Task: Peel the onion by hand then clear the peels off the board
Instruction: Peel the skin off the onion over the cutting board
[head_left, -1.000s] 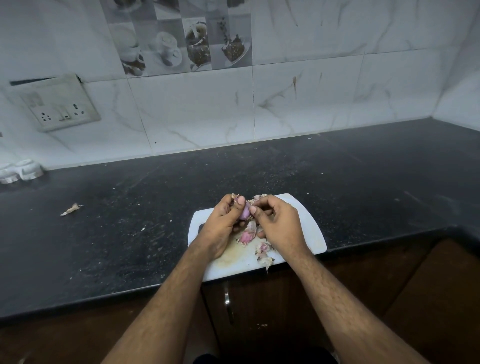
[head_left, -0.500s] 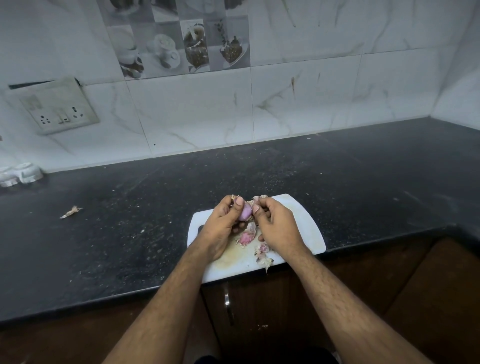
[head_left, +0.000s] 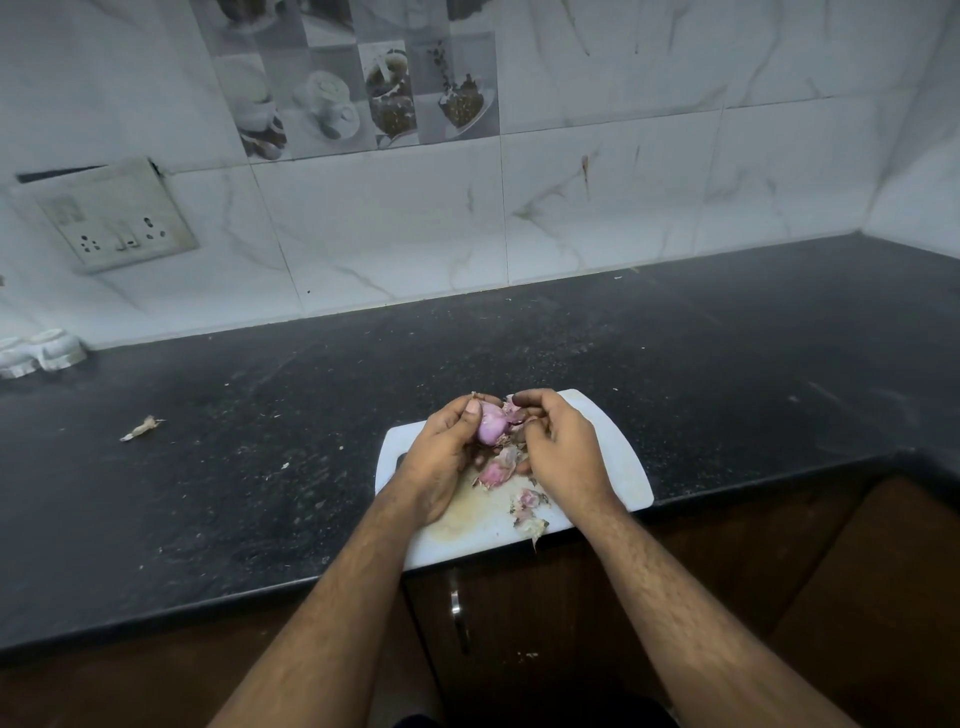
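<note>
A small pink onion (head_left: 492, 427) is held just above the white cutting board (head_left: 621, 457). My left hand (head_left: 445, 457) grips it, thumb on its near side. My right hand (head_left: 563, 448) pinches a strip of pink peel (head_left: 514, 413) at the onion's far right side, fingers curled. Loose peels (head_left: 497, 470) lie on the board under my hands, and more peels (head_left: 530, 512) lie near the board's front edge. Much of the onion is hidden by my fingers.
The board overhangs the front edge of the black counter (head_left: 260, 467). A stray peel (head_left: 141, 428) lies on the counter to the left. White caps (head_left: 41, 353) sit at the far left by the wall, under a socket plate (head_left: 111, 215). A cupboard handle (head_left: 457, 618) is below.
My right hand has pulled away to the right, drawing a strip of peel off the onion. More of the onion's pink flesh shows between my hands.
</note>
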